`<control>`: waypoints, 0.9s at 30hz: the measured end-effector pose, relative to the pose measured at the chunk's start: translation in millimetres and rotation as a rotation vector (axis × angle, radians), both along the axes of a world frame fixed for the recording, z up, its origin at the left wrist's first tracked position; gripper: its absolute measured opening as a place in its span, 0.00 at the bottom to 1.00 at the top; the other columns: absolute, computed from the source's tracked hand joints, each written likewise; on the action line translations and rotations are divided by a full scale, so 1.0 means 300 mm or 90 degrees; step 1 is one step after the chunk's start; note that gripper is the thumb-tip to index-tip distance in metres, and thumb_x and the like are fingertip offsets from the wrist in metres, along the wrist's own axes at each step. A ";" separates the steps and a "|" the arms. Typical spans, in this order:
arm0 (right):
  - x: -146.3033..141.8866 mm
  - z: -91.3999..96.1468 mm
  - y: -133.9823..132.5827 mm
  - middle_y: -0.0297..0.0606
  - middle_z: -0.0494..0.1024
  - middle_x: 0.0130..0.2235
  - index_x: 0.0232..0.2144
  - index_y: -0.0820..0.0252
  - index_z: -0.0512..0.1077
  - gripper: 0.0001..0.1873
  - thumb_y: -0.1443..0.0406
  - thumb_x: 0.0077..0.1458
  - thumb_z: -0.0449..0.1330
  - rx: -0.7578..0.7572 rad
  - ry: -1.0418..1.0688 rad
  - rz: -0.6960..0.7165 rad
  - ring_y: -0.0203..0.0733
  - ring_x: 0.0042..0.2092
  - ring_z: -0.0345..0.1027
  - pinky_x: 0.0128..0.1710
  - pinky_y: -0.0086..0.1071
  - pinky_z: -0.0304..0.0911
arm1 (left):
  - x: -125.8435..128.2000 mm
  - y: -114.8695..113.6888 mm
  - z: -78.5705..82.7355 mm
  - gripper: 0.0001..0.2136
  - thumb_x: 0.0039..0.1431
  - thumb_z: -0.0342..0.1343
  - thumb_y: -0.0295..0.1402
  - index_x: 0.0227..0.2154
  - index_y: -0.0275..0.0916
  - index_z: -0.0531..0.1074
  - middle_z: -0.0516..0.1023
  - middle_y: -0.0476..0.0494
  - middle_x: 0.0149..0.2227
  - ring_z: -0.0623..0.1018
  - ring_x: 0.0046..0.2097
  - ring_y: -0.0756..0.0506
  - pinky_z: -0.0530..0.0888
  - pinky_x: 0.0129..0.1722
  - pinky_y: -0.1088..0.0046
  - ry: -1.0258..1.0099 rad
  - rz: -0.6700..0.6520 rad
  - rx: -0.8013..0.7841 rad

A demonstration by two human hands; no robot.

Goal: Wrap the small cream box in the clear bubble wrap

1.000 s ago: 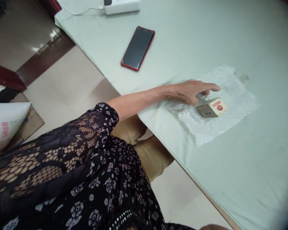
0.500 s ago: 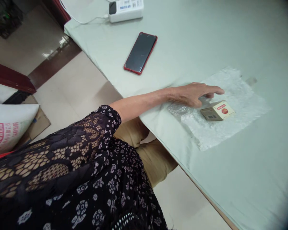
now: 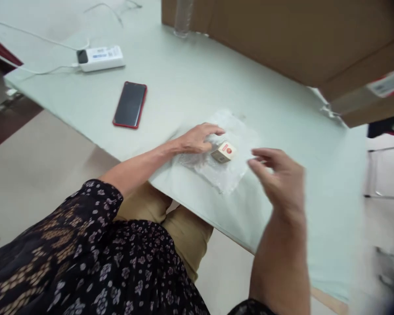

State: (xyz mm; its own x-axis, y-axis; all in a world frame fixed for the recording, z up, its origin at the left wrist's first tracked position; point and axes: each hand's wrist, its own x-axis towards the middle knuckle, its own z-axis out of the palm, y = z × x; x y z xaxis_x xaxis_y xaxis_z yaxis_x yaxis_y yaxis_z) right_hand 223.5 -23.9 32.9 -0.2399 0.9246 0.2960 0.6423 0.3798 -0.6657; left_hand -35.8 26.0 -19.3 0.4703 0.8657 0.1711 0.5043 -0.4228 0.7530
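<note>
A small cream-coloured box [image 3: 226, 152] with a red round mark lies on a sheet of clear bubble wrap [image 3: 221, 178] near the table's front edge. Just left of the box, my left hand [image 3: 198, 139] rests on the wrap, fingers apart and holding nothing. To the right of the wrap my right hand [image 3: 277, 175] is raised, slightly blurred. Its thumb and fingers are apart, with nothing between them.
A phone in a red case [image 3: 130, 105] lies to the left on the table [image 3: 170, 78]. Behind it a white power bank [image 3: 101, 58] has a cable plugged in. A large cardboard box [image 3: 265, 39] stands along the back, beside a clear plastic tube [image 3: 183, 17].
The view has swung right, bringing the cardboard box into sight. My right hand has come in from the right. My left hand stays beside the small box.
</note>
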 end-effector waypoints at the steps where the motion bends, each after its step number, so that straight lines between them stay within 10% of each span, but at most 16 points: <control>1: -0.014 -0.027 0.018 0.42 0.79 0.49 0.46 0.50 0.76 0.17 0.54 0.55 0.67 -0.009 -0.011 0.005 0.47 0.44 0.74 0.45 0.46 0.71 | 0.001 -0.004 0.003 0.34 0.44 0.48 0.28 0.60 0.39 0.69 0.72 0.41 0.62 0.65 0.67 0.38 0.62 0.68 0.56 -0.001 -0.009 0.000; 8: -0.090 -0.213 0.098 0.43 0.79 0.52 0.53 0.52 0.72 0.26 0.51 0.54 0.65 0.010 -0.047 0.062 0.54 0.51 0.73 0.54 0.53 0.65 | 0.029 -0.026 -0.015 0.31 0.51 0.53 0.32 0.62 0.41 0.66 0.70 0.39 0.64 0.67 0.65 0.36 0.64 0.66 0.53 -0.010 -0.088 0.024; 18: -0.097 -0.081 -0.106 0.40 0.80 0.46 0.45 0.54 0.73 0.14 0.55 0.59 0.64 0.103 -0.165 0.131 0.47 0.44 0.72 0.46 0.43 0.62 | 0.037 -0.028 -0.018 0.24 0.54 0.55 0.31 0.56 0.41 0.71 0.77 0.40 0.56 0.73 0.57 0.39 0.69 0.59 0.58 -0.037 -0.056 0.041; 27: -0.155 -0.135 -0.170 0.41 0.82 0.44 0.40 0.59 0.75 0.08 0.71 0.63 0.56 0.251 -0.334 0.105 0.45 0.42 0.70 0.45 0.42 0.55 | 0.025 -0.039 0.010 0.27 0.55 0.59 0.39 0.58 0.39 0.71 0.74 0.37 0.60 0.72 0.61 0.37 0.67 0.62 0.56 -0.068 -0.039 -0.043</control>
State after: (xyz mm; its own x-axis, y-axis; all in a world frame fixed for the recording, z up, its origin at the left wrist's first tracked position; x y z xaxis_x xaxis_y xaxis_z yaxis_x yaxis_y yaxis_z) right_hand 176.9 -75.0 -7.5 -0.5721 0.7103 0.4100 0.7557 0.6509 -0.0731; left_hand -28.3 14.2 -16.2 0.5054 0.8469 0.1655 0.3941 -0.3972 0.8288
